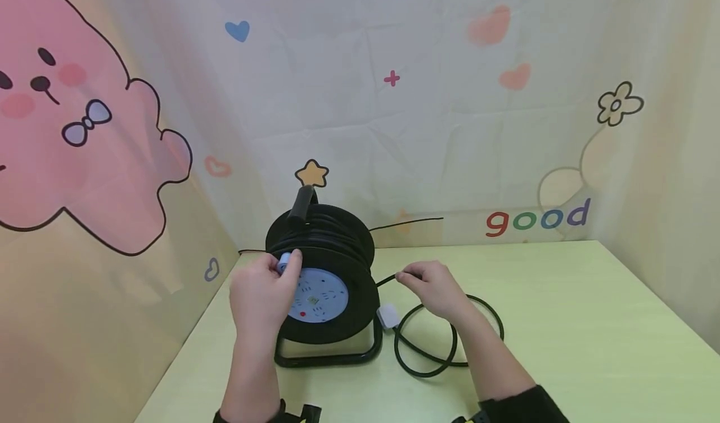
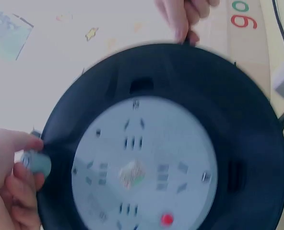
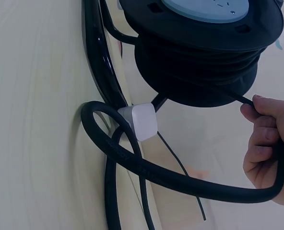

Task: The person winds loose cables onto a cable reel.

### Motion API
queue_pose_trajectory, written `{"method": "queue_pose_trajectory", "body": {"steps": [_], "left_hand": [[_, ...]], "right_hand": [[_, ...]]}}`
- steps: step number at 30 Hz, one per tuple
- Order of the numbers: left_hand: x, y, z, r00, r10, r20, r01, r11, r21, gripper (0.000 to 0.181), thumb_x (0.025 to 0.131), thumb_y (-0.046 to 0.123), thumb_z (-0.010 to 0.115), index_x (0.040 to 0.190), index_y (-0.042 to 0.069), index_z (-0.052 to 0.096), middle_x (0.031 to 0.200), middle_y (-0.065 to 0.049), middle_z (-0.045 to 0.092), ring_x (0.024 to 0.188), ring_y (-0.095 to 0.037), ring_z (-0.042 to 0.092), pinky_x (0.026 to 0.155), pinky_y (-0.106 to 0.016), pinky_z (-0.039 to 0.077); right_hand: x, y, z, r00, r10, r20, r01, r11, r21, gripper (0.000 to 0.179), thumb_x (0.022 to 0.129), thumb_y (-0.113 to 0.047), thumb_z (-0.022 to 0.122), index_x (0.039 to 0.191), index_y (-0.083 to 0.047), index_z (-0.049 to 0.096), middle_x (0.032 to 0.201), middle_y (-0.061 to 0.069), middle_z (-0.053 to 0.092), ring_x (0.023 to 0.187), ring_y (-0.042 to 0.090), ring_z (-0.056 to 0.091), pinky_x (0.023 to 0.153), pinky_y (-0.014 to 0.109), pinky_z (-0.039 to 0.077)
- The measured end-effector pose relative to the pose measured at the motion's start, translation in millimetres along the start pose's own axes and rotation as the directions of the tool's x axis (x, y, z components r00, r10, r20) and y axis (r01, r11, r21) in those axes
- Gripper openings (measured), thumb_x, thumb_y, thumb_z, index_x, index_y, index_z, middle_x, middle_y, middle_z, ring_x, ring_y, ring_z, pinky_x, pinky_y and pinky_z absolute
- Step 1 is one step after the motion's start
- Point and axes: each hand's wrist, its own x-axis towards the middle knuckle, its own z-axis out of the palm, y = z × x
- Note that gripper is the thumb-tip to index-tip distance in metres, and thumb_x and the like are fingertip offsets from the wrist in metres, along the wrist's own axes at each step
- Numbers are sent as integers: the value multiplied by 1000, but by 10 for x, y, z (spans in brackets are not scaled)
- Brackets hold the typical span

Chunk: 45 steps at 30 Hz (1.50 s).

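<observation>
A black cable reel (image 1: pixel 360 307) stands on its tubular stand (image 1: pixel 332 360), with dark cable (image 1: pixel 332 232) wound between its flanges. On its front is a round light-blue socket panel (image 2: pixel 142 158) with a red button (image 2: pixel 167 219). My left hand (image 1: pixel 261 292) pinches the small blue crank knob (image 2: pixel 38 163) at the panel's left side between thumb and fingers. Right of the reel, my right hand (image 1: pixel 435 288) grips the black cable (image 3: pixel 240 98) where it runs off the drum. From that hand the cable hangs down in a loop (image 3: pixel 190 186).
A white plug (image 1: pixel 388 317) lies beside the stand's right side. Loose cable coils (image 1: pixel 424 373) spread over the pale green table (image 1: pixel 590 342) under my right forearm. The reel's carrying handle (image 1: pixel 302 205) rises at the top. A printed curtain (image 1: pixel 360 110) hangs behind the table.
</observation>
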Motion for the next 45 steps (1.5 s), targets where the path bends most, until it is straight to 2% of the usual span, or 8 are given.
{"method": "queue_pose_trajectory", "body": {"steps": [7,14,20,33,36,39,42,45], "left_hand": [[-58,96,112,999,22,26,-25,995,97,44,94,38,49,60,11,46,48,-2,37,46,-19,42,39,-32,31],[-94,133,151,994,104,34,-107,992,73,45,96,38,48,59,11,42,48,-2,34,43,-17,37,37,-31,29],[-125,199,160,988,145,47,-147,988,54,44,94,37,51,59,12,41,48,0,35,41,-16,36,36,-31,27],[-124,218,174,987,152,59,-155,986,63,43,95,38,50,62,13,43,49,1,37,41,-15,37,37,-31,29],[-126,214,181,986,154,59,-158,986,55,43,95,38,50,62,13,42,50,1,37,41,-15,37,37,-31,29],[-126,209,189,986,157,63,-161,986,49,42,95,38,50,62,12,43,50,1,38,42,-14,38,37,-30,30],[-123,205,190,985,157,64,-161,985,55,42,95,38,50,63,12,43,50,1,38,42,-14,38,37,-30,31],[-122,198,188,985,161,61,-164,985,58,42,95,39,50,63,13,43,50,1,38,42,-14,38,37,-31,30]], "right_hand": [[20,-34,85,1000,3,21,-3,1000,-25,12,94,-19,61,91,-15,72,80,-4,63,68,15,50,64,35,44],[27,-42,126,999,-24,30,25,999,-34,12,94,-17,61,90,-15,72,81,-4,65,70,15,51,66,36,45],[28,-32,158,998,-13,55,15,999,-36,13,94,-16,60,90,-15,72,85,-4,66,75,14,54,70,37,48],[17,-46,163,996,-19,90,21,1000,-23,13,94,-17,59,91,-14,72,87,-3,67,80,14,57,74,40,49],[0,-60,123,992,10,122,-10,1000,-4,13,94,-18,59,95,-13,71,92,-3,67,84,10,57,77,40,49],[-29,-73,61,982,77,173,-87,995,52,17,93,-16,60,106,-9,69,95,3,66,69,11,54,68,39,50],[-67,-75,-12,973,129,192,-147,986,83,28,90,-13,63,116,-4,64,99,5,64,70,12,52,65,36,51],[-99,-47,-89,973,107,203,-120,992,50,35,86,-5,63,120,1,59,93,6,61,79,15,53,68,35,49]]}}
